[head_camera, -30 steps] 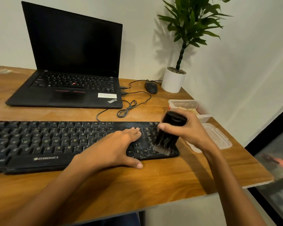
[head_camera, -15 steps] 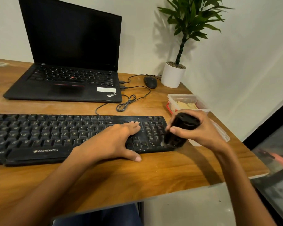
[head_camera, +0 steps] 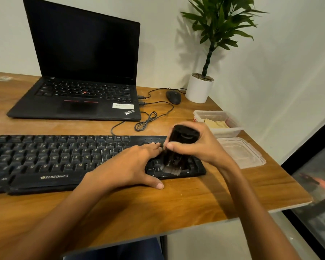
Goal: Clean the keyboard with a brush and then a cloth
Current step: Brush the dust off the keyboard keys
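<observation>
A black Zebronics keyboard (head_camera: 60,160) lies along the front of the wooden desk. My left hand (head_camera: 128,167) rests flat on its right part, fingers straight, thumb on the desk edge of the keyboard. My right hand (head_camera: 201,143) grips a black brush (head_camera: 178,145) upright over the number pad, its blurred bristles touching the keys at the keyboard's right end. A yellowish cloth (head_camera: 215,124) lies in an open clear plastic box (head_camera: 233,129) just behind my right hand.
An open black laptop (head_camera: 83,72) stands behind the keyboard. A black mouse (head_camera: 173,97) and coiled cables (head_camera: 148,120) lie to its right, beside a white potted plant (head_camera: 200,89). A clear lid (head_camera: 242,153) lies near the desk's right edge.
The brush has swept across the number pad: right to the keyboard's end, then back left onto the keys. My left hand stays pressed on the keyboard.
</observation>
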`<state>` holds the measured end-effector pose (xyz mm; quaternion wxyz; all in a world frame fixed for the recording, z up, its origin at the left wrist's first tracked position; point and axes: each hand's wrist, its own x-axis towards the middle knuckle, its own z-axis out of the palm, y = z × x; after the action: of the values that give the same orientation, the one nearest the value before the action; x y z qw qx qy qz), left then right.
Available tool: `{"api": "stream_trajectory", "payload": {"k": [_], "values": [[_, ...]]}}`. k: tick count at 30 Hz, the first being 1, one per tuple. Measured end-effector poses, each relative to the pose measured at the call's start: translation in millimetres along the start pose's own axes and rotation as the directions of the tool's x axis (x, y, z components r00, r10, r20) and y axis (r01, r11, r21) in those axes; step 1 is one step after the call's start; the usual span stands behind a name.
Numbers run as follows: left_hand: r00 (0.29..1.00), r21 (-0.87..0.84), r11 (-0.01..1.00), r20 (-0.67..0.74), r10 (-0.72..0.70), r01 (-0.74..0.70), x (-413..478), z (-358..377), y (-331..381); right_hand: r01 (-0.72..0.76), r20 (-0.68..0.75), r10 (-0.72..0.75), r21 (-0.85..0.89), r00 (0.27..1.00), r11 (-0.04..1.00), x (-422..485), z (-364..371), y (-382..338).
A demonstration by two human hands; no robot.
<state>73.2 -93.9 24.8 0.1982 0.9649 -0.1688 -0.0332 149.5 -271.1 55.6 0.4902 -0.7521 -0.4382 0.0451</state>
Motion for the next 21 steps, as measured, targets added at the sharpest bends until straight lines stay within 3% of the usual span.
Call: {"api": "stream_trajectory", "payload": {"k": [3, 6, 8, 13, 18, 21], "values": [[1.000, 0.043, 0.999, 0.022, -0.009, 0.008, 0.7, 0.7, -1.5, -0.005, -0.144, 0.003, -0.008, 0.990, 1.000, 3.5, -14.3, 1.7], [1.000, 0.018, 1.000, 0.024, -0.016, 0.016, 0.4, -0.6, -0.5, 0.019, 0.019, -0.021, 0.065, 1.000, 0.998, 8.5, -8.6, -1.4], [1.000, 0.014, 1.000, 0.014, -0.017, 0.016, -0.3, -1.3, 0.9, -0.025, 0.078, 0.026, -0.007, 0.997, 1.000, 12.5, -0.9, 1.3], [1.000, -0.004, 1.000, 0.012, -0.009, 0.009, 0.1, 4.1, -4.7, -0.081, -0.275, 0.048, -0.108, 0.960, 0.991, 24.6, -7.7, 9.0], [0.993, -0.259, 0.966, -0.116, -0.008, -0.022, -3.3, 3.3, -9.0, -0.016, -0.372, 0.022, 0.017, 0.928, 1.000, 26.1, 9.3, 0.3], [0.969, -0.394, 0.919, -0.235, -0.077, -0.022, -6.4, -3.5, -11.9, -0.031, -0.483, 0.107, 0.163, 0.869, 0.986, 33.2, 17.2, -4.0]]}}
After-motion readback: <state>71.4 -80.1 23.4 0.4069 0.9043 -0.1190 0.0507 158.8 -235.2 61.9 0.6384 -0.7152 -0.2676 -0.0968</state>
